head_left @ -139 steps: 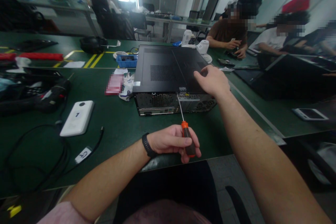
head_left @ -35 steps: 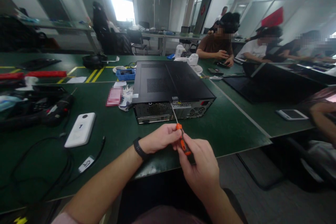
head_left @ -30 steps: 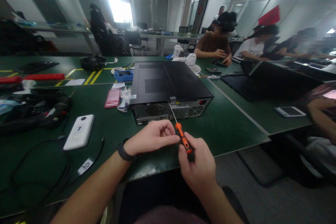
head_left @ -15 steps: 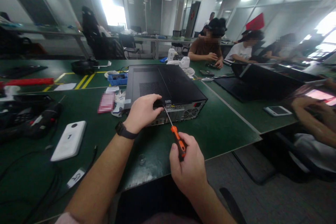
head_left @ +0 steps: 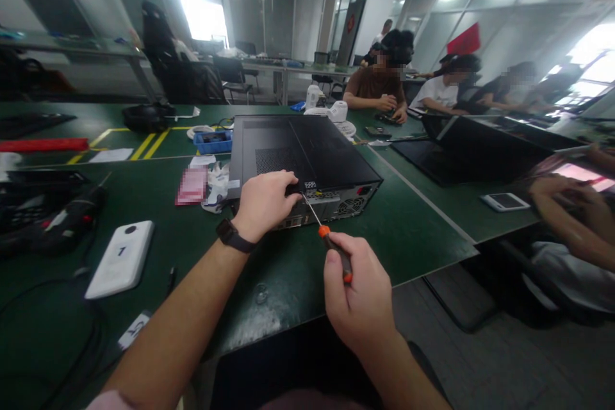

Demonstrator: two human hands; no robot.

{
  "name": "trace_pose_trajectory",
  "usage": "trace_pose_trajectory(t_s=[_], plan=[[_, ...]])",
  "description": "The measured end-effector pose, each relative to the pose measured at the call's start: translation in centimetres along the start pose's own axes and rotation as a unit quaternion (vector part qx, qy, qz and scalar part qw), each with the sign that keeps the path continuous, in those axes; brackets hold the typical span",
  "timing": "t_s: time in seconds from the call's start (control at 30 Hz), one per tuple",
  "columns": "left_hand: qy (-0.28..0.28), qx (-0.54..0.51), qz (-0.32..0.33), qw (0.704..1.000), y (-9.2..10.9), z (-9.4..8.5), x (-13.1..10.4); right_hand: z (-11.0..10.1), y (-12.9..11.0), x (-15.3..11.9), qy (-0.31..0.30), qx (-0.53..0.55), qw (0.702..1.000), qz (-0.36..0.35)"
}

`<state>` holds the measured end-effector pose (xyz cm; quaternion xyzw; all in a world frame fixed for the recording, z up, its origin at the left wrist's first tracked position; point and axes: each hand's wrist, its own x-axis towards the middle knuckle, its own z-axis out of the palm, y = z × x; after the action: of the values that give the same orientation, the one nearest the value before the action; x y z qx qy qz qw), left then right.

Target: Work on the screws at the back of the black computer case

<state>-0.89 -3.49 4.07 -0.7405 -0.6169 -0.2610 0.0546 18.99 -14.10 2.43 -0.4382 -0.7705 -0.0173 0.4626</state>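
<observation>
A black computer case lies flat on the green table, its rear panel with a fan grille towards me. My left hand is closed over the case's rear edge, fingers on top and thumb lower down against the rear side; what lies right between the fingertips is dark and partly hidden. In my right hand is a screwdriver with an orange and dark handle, the fingers wrapped round it. Its thin shaft points up and left, and the tip meets the rear panel beside my left thumb.
A white numbered device, cables and dark equipment lie at the left. Behind them are a pink packet and a blue tray. On the right are a phone and a large dark panel. Other people sit across and to the right.
My right hand has shifted slightly right and turned, with more of the handle covered by the fingers. The screwdriver tip stays by my left thumb. My left hand has hardly moved.
</observation>
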Motion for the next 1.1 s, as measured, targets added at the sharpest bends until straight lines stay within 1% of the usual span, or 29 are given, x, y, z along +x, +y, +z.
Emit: trace_pose_trajectory(t_s=[0.1,0.2,0.33,0.4,0.47,0.57,0.73,0.93,1.1], plan=[[0.008,0.001,0.007,1.000,-0.2,0.2,-0.1,-0.7,-0.5,1.3,-0.004,0.002,1.000,-0.005],[0.008,-0.005,0.015,1.000,-0.5,0.5,-0.2,-0.6,-0.6,1.6,0.013,-0.003,1.000,0.003],[0.011,-0.005,0.021,1.000,-0.7,0.7,-0.3,0.5,-0.1,0.5,0.065,-0.013,0.998,0.016],[0.016,-0.003,0.026,1.000,-0.7,0.8,-0.4,1.0,0.2,-0.3,0.078,-0.003,0.997,0.028],[0.021,-0.001,0.030,0.999,-0.8,0.9,-0.4,1.4,0.3,-1.0,0.080,0.011,0.996,0.038],[0.023,0.001,0.032,0.999,-0.8,1.0,-0.4,1.8,0.3,-1.8,0.073,0.025,0.997,0.032],[0.026,0.002,0.036,0.999,-0.7,0.9,-0.5,2.6,0.3,-2.5,0.094,0.013,0.995,0.019],[0.023,0.005,0.033,0.999,-0.6,0.7,-0.6,3.1,0.9,-3.1,0.091,0.010,0.994,0.055],[0.022,0.008,0.034,0.999,-0.6,0.8,-0.5,3.2,0.7,-3.3,0.095,0.027,0.992,0.083]])
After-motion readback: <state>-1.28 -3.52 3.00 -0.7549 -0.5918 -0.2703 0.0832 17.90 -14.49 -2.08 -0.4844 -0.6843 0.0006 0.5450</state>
